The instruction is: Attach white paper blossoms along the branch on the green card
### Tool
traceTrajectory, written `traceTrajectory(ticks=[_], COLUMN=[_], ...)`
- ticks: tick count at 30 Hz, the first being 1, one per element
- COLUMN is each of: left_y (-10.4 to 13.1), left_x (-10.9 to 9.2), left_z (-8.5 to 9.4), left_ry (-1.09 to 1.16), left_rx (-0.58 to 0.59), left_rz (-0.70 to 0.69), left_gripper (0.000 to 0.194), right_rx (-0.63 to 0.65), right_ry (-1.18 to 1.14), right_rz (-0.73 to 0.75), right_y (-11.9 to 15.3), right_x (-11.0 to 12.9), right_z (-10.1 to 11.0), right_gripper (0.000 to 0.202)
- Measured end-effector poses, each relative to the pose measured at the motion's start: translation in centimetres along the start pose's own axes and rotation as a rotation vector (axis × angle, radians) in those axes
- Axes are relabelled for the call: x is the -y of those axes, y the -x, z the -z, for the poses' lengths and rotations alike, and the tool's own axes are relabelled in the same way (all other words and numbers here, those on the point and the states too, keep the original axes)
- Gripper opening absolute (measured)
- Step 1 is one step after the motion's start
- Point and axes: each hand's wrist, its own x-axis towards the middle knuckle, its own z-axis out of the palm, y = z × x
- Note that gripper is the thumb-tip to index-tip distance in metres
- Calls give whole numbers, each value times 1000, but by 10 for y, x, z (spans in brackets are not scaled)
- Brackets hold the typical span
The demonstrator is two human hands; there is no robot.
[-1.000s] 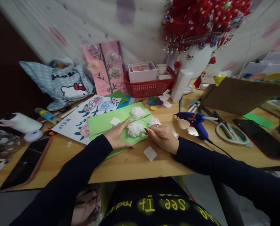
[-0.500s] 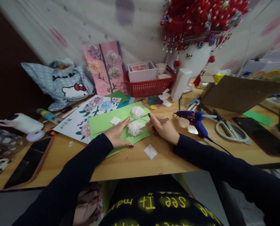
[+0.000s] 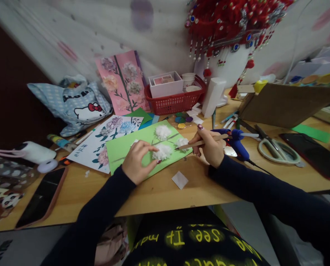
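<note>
Three fluffy white paper flowers lie on a green sheet with painted dark branch lines. My left hand is over the sheet, thumb and forefinger apart at the left edge of the lower flower. Whether they press on it I cannot tell. In my right hand is a slim tan pencil-like stick, its dark tip pointing left between the lower flower and the right flower. Farther back sits the upper flower. A small white paper square rests near the table's front.
Beyond my right hand lies a blue glue gun, beside scissors and a phone. A red basket and pink flower picture stand behind. Left are a flower painting and another phone.
My right hand has moved right, off the lower flower, uncovering the right flower. My left hand's fingers have bent and come to the lower flower's left edge. The view has shifted slightly.
</note>
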Motion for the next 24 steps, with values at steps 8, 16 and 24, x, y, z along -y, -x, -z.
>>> traceTrajectory(ticks=[8, 16, 24], left_y=[25, 26, 28], left_x=[-58, -57, -56], left_z=[-45, -53, -53], left_ry=[-49, -97, -125], left_rx=[130, 78, 38], left_rz=[28, -42, -70], left_gripper=[14, 7, 9], right_rx=[67, 202, 372], right_ry=[-71, 54, 121], right_rz=[142, 155, 84], right_y=[14, 14, 20], right_x=[4, -2, -3], right_z=[6, 8, 13], right_gripper=[37, 31, 42])
